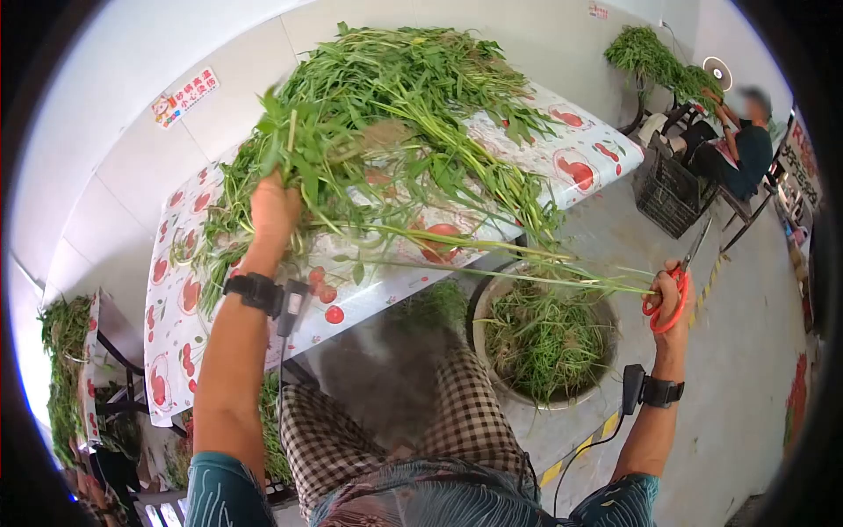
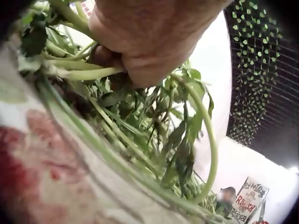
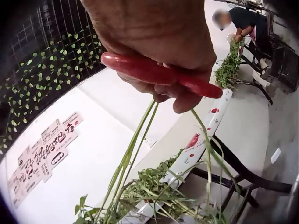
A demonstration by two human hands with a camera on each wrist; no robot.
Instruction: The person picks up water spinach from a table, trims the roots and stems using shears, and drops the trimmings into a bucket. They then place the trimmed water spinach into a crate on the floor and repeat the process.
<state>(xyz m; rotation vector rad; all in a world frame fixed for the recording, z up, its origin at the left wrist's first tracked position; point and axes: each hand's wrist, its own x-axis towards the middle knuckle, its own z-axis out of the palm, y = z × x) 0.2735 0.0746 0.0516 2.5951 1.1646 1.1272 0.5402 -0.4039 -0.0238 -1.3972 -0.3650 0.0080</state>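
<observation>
My left hand grips green leafy stems over the left part of the table; in the left wrist view its fingers curl round a pale stem. My right hand, out beyond the table's right side, holds red-handled scissors with the blades pointing up and away. The same hand pinches the ends of several long thin stems, which stretch back toward the table. In the right wrist view, stems hang from below the red handles. A large heap of greens lies along the wall side.
A round metal basin with cut greens stands on the floor below the right hand. The flowered tablecloth has loose stems on it. At the back right a person sits by a black crate and more greens.
</observation>
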